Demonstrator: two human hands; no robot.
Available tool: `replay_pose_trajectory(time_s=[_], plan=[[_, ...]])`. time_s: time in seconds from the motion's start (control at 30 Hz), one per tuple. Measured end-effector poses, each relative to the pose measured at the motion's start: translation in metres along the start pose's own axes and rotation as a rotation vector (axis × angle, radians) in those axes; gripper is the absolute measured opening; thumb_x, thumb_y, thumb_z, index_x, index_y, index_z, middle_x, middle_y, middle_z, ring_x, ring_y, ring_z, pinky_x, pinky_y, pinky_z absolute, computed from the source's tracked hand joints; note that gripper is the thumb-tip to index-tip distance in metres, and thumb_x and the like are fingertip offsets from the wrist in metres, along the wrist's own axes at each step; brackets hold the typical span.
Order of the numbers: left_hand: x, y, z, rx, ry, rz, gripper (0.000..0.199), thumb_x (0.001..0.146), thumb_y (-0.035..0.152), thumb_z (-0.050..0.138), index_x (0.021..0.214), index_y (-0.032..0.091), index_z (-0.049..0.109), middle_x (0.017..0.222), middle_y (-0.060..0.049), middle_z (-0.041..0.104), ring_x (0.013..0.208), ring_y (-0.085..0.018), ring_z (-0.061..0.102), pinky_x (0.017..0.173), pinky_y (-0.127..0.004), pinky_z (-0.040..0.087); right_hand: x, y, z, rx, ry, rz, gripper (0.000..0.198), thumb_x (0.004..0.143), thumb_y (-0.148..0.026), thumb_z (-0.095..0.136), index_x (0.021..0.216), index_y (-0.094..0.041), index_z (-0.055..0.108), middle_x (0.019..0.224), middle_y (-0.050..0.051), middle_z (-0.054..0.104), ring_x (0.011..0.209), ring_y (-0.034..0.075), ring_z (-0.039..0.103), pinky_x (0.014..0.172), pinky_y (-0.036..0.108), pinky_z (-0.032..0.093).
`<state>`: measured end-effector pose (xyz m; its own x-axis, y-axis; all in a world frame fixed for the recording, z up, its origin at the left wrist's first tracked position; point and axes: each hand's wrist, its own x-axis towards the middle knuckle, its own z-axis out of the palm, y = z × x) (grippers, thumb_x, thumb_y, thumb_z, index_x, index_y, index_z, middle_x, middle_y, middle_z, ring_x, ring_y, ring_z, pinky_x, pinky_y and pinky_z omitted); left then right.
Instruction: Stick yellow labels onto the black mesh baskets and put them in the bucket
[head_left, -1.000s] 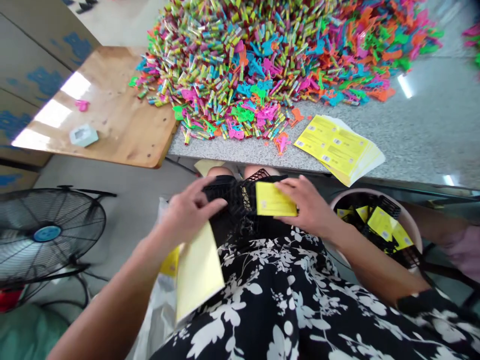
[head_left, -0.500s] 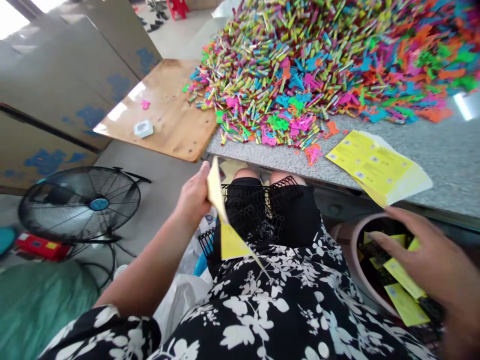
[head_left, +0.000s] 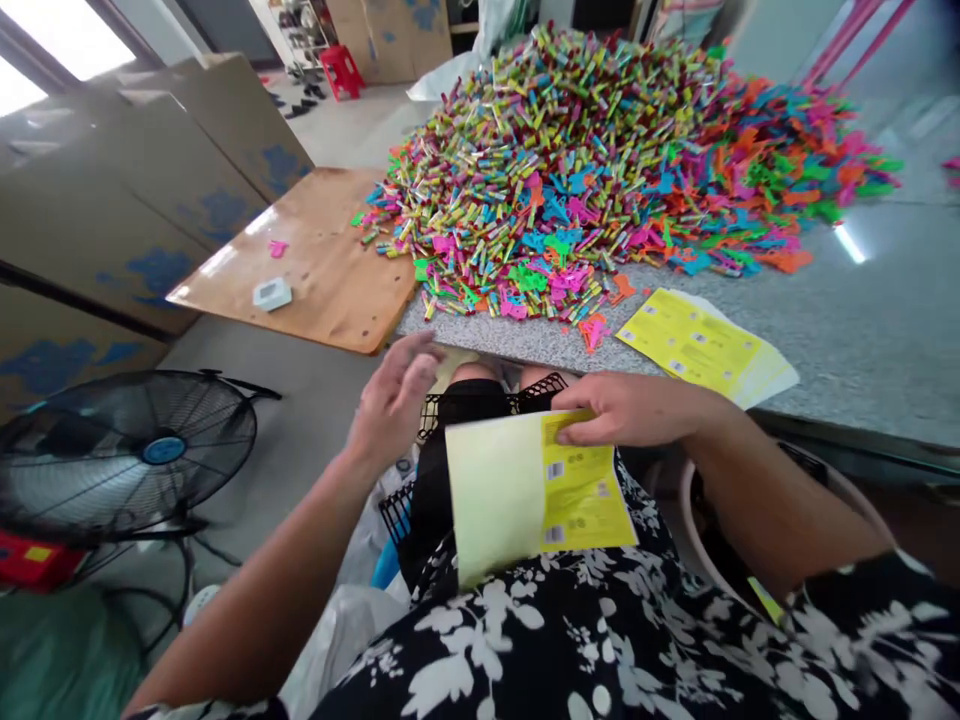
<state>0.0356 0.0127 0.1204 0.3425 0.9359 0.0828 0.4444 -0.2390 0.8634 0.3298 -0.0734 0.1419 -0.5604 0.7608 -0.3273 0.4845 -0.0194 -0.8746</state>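
My right hand (head_left: 611, 410) pinches the top edge of a label sheet (head_left: 589, 490) above my lap. Yellow printed labels fill the sheet's right part, while bare pale backing shows at its left. To the left of the sheet, my left hand (head_left: 394, 390) is raised with fingers apart and holds nothing. A black plastic mesh basket (head_left: 544, 392) rests on my lap, mostly hidden behind the sheet. On the table edge, past my right wrist, lies a fanned stack of yellow label sheets (head_left: 686, 340).
A large heap of small colourful plastic pieces (head_left: 540, 170) covers much of the granite table (head_left: 862, 330). My right forearm crosses over a round bucket (head_left: 688, 510). At left are a wooden board (head_left: 330, 260) with a small white box (head_left: 271, 294), and a black fan (head_left: 161, 450).
My right hand has moved from over the bucket to the label sheet and grips it. My left hand has let the sheet go. The sheet now lies spread facing me.
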Motion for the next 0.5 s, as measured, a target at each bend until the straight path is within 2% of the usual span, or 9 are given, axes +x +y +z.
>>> replay_pose_trajectory(time_s=[0.07,0.1,0.17,0.23,0.27,0.33,0.4,0.47,0.5], plan=[[-0.003,0.024,-0.007,0.084,-0.316,0.165,0.063,0.094,0.067,0.061,0.137,0.021,0.067,0.133,-0.012,0.071,0.125,-0.029,0.064,0.109,-0.037,0.05,0.008,-0.009,-0.014,-0.153,-0.093,-0.021,0.013,0.089,-0.03,0.067,0.087,-0.021,0.076,0.083,-0.002,0.076,0.071,0.015,0.068,0.059,0.023,0.047],[-0.005,0.035,-0.007,0.086,-0.473,0.192,0.059,0.095,0.064,0.062,0.134,0.021,0.07,0.131,-0.012,0.072,0.121,-0.03,0.066,0.105,-0.036,0.051,0.015,-0.015,-0.018,-0.219,-0.117,-0.021,0.012,0.089,-0.028,0.066,0.086,-0.021,0.075,0.081,-0.003,0.076,0.069,0.014,0.067,0.058,0.023,0.045],[-0.007,0.05,-0.006,0.07,-0.714,0.127,0.052,0.099,0.062,0.056,0.126,0.021,0.074,0.119,-0.01,0.076,0.106,-0.027,0.071,0.088,-0.031,0.055,0.029,-0.025,-0.021,-0.34,-0.131,-0.004,0.012,0.087,-0.023,0.063,0.083,-0.022,0.075,0.079,-0.003,0.076,0.067,0.014,0.065,0.057,0.024,0.043],[-0.007,0.052,-0.003,0.074,-0.85,0.016,0.048,0.102,0.06,0.051,0.118,0.023,0.076,0.103,-0.006,0.077,0.088,-0.022,0.071,0.07,-0.026,0.052,0.042,-0.031,-0.017,-0.473,-0.111,0.006,0.012,0.086,-0.019,0.063,0.081,-0.022,0.073,0.078,-0.002,0.076,0.066,0.015,0.064,0.057,0.025,0.043],[-0.008,0.048,-0.002,0.093,-0.877,-0.03,0.045,0.102,0.059,0.052,0.112,0.023,0.077,0.095,-0.004,0.076,0.081,-0.02,0.068,0.064,-0.025,0.049,0.047,-0.032,-0.014,-0.544,-0.075,-0.002,0.009,0.085,-0.019,0.065,0.081,-0.023,0.072,0.08,-0.001,0.076,0.067,0.016,0.065,0.059,0.027,0.044],[-0.008,0.033,0.0,0.087,-0.826,-0.096,0.039,0.101,0.056,0.058,0.103,0.022,0.077,0.086,-0.002,0.072,0.073,-0.017,0.064,0.061,-0.023,0.045,0.053,-0.031,-0.004,-0.689,0.092,-0.058,0.006,0.087,-0.021,0.068,0.09,-0.023,0.072,0.089,0.002,0.077,0.081,0.021,0.069,0.07,0.031,0.05],[-0.01,0.014,0.005,-0.06,-0.684,-0.195,0.037,0.098,0.054,0.062,0.102,0.021,0.076,0.084,-0.002,0.072,0.07,-0.015,0.062,0.061,-0.023,0.046,0.056,-0.025,0.011,-0.807,0.415,-0.147,0.015,0.093,-0.024,0.066,0.107,-0.022,0.071,0.112,0.009,0.076,0.109,0.029,0.069,0.092,0.041,0.053],[-0.015,-0.002,0.012,-0.3,-0.544,-0.314,0.037,0.094,0.053,0.069,0.108,0.02,0.076,0.087,-0.003,0.073,0.071,-0.016,0.065,0.064,-0.025,0.05,0.057,-0.016,0.029,-0.849,0.776,-0.228,0.024,0.1,-0.028,0.059,0.122,-0.019,0.066,0.137,0.017,0.066,0.136,0.035,0.056,0.112,0.053,0.045],[-0.018,-0.008,0.017,-0.42,-0.496,-0.361,0.038,0.092,0.052,0.072,0.112,0.019,0.075,0.088,-0.004,0.074,0.072,-0.017,0.066,0.067,-0.026,0.052,0.057,-0.011,0.038,-0.832,0.913,-0.263,0.027,0.102,-0.029,0.057,0.126,-0.018,0.064,0.144,0.018,0.062,0.144,0.035,0.049,0.117,0.055,0.041]])
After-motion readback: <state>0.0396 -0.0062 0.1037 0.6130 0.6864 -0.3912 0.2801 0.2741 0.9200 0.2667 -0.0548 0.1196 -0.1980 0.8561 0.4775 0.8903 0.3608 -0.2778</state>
